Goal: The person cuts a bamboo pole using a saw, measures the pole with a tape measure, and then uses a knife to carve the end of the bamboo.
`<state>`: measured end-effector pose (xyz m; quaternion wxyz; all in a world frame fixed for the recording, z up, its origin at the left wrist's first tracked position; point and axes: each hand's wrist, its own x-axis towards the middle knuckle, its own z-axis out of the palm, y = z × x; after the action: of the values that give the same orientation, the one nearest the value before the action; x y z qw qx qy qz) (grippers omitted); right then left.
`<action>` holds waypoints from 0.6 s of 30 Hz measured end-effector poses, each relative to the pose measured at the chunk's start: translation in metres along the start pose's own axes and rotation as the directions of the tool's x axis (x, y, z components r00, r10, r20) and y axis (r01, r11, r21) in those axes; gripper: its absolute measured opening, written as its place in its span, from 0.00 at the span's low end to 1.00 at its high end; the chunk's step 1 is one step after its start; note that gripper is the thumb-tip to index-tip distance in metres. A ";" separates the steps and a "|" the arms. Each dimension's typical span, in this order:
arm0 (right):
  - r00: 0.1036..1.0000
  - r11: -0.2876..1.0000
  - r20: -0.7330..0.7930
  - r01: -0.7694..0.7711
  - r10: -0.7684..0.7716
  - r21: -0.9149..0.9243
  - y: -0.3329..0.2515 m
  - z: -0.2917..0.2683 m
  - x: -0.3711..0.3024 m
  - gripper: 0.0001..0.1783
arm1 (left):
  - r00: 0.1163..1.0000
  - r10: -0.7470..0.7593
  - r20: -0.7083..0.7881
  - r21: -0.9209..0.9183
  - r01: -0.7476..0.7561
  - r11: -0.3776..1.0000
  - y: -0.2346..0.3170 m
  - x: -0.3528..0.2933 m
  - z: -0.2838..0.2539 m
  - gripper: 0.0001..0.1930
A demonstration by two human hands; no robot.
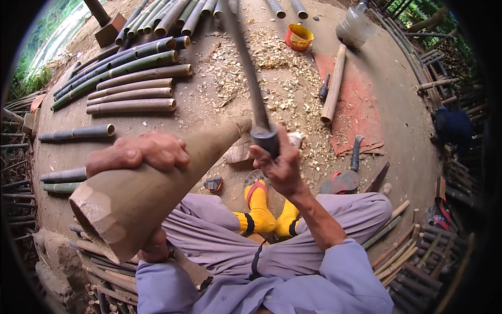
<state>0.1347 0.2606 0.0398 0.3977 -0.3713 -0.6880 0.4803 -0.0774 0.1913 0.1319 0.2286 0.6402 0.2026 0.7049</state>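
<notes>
My left hand [140,152] grips a thick bamboo pole [151,186] that slants from near my left knee down to a small wood block [241,152] on the ground. My right hand [280,162] is closed around the dark handle of a long knife [250,73], whose blade rises away from me above the pole's far end. Wood chips [272,68] lie scattered around the block. My crossed legs in lilac trousers and yellow socks [264,214] sit just behind the pole.
Cut bamboo lengths [133,83] lie in rows at left and top. A pale pole [334,83] rests on a red mat [361,112], with a yellow bowl [299,36], a clear jug [355,25], another knife [356,152] and sandals [342,181] nearby. Thin sticks [402,251] pile up at right.
</notes>
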 end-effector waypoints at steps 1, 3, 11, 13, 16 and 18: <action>0.995 0.994 -0.049 0.094 -0.092 0.053 -0.021 -0.003 0.002 0.20 | 1.000 0.001 -0.015 0.000 -0.001 1.000 0.000 0.001 0.000 0.40; 0.886 0.896 -0.281 0.419 -0.368 0.148 0.002 0.014 0.008 0.21 | 1.000 0.004 -0.015 -0.019 -0.004 1.000 -0.001 0.005 0.002 0.39; 0.998 0.985 0.017 -0.058 0.061 -0.161 0.077 0.012 -0.004 0.26 | 1.000 -0.024 0.010 0.014 0.024 1.000 0.005 -0.002 0.004 0.39; 1.000 0.999 -0.011 -0.015 0.015 0.031 0.014 0.003 -0.001 0.24 | 1.000 -0.020 0.011 0.013 0.020 1.000 -0.001 -0.001 0.007 0.39; 0.904 0.915 -0.280 0.374 -0.324 0.149 0.000 0.004 0.003 0.25 | 0.999 0.002 0.038 -0.013 -0.001 1.000 -0.007 0.005 0.007 0.39; 0.964 0.977 -0.158 0.209 -0.213 -0.044 0.076 0.005 -0.009 0.24 | 0.999 0.003 0.044 -0.024 -0.002 1.000 -0.005 0.009 0.010 0.39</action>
<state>0.1432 0.2704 -0.0354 0.4959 -0.3390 -0.6955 0.3942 -0.0676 0.2007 0.1374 0.2398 0.6531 0.1884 0.6931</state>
